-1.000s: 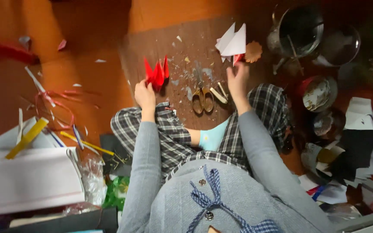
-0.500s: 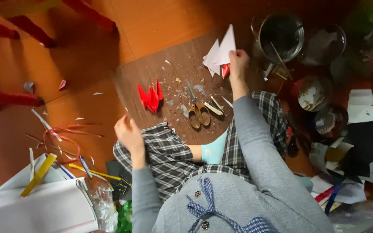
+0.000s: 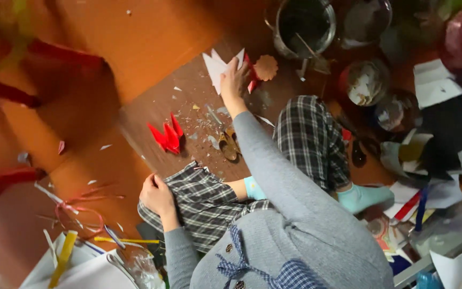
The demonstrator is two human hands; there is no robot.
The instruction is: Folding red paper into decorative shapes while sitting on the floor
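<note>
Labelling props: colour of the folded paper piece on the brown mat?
Red folded paper piece, clearest in the head view.

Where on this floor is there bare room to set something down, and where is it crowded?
Free: the orange floor above the brown mat, and the mat between the red folded paper and white folded paper. Crowded: the metal pot, bowls and paper scraps.

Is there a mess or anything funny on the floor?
Yes. Small paper scraps are scattered over the brown mat around the red folded paper shape and the scissors. Loose strips and ribbon lie strewn on the orange floor near the left hand.
</note>
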